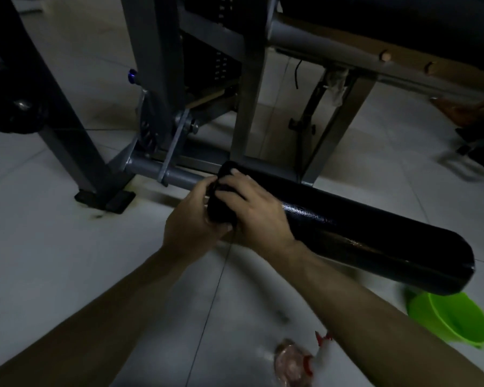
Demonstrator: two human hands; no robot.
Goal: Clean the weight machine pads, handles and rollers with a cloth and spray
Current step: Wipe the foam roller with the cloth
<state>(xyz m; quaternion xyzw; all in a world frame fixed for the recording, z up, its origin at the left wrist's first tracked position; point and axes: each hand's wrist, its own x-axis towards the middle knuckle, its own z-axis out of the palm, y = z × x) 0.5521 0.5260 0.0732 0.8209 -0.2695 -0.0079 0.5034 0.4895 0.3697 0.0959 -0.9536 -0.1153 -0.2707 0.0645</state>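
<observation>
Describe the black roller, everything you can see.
The roller is a long black cylinder with a glossy, vinyl-looking skin and rounded ends. It sits low over the tiled floor, one end mounted on a grey bar. The left hand and right hand grip that end.

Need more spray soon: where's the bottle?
Head view, bottom centre: the spray bottle sits on the floor just left of the right forearm, with the green basin further right.

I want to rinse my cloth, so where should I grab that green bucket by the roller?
Pinch the rim of the green bucket on the side nearest you, coming from above: it stands open-topped on the floor, and its far rim is tucked under the roller.
</observation>
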